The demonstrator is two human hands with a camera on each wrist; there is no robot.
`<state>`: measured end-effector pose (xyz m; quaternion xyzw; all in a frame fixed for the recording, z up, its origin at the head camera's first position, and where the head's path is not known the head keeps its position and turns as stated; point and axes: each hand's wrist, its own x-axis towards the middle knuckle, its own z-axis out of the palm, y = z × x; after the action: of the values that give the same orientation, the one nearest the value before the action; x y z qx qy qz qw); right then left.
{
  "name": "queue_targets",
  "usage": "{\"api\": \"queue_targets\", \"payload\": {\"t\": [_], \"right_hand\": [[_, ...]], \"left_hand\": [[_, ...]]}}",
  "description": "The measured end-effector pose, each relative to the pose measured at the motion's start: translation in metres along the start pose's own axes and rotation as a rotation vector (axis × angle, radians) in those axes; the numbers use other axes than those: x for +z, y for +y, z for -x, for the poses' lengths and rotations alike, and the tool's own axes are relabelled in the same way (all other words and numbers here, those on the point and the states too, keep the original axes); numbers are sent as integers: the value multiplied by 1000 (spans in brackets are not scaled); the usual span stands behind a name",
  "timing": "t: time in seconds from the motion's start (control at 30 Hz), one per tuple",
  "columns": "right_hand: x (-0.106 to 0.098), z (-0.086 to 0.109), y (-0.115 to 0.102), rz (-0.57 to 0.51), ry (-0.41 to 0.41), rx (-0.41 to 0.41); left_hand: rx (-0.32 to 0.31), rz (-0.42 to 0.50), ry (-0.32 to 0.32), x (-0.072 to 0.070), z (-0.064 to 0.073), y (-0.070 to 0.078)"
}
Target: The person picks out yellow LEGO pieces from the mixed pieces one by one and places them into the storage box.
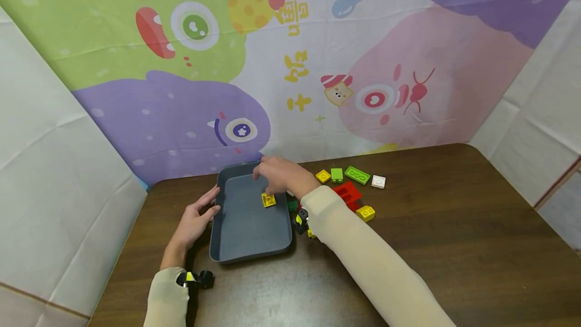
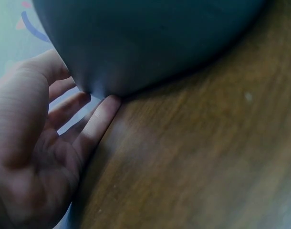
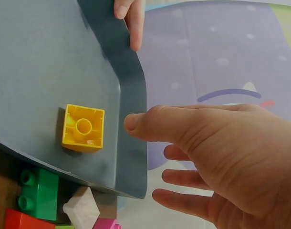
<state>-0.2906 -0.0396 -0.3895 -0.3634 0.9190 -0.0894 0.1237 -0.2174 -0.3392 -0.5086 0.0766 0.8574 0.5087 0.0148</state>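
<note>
one yellow block (image 1: 269,200) in the tray (image 1: 247,231), near centre frame; looks early. other blocks (image 1: 357,175) sit right of it on the counter (image 1: 454,226). right hand (image 1: 283,173): fingers spread, holding nothing. left hand (image 1: 195,220): fingers extended, touching tray's left edge.

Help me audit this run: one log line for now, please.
left hand: touching tray | right hand: empty, over tray's far end | yellow block: in tray, hollow side up

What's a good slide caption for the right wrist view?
Right-hand fingers beside a gray tray holding one yellow block.
</note>
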Motion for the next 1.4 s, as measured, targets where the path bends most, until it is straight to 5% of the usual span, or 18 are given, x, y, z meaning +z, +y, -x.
{"api": "queue_targets", "payload": {"t": [0.53,0.77,1.13,1.4], "right_hand": [[-2,2,7,7,6,7],[-2,5,14,4,11,26],[-3,11,30,-1,-5,71],[0,13,43,9,-9,64]], "left_hand": [[13,21,5,0,1,-3],[87,78,33,-3,-6,-29],[-38,3,5,1,0,3],[-55,1,0,1,0,7]]}}
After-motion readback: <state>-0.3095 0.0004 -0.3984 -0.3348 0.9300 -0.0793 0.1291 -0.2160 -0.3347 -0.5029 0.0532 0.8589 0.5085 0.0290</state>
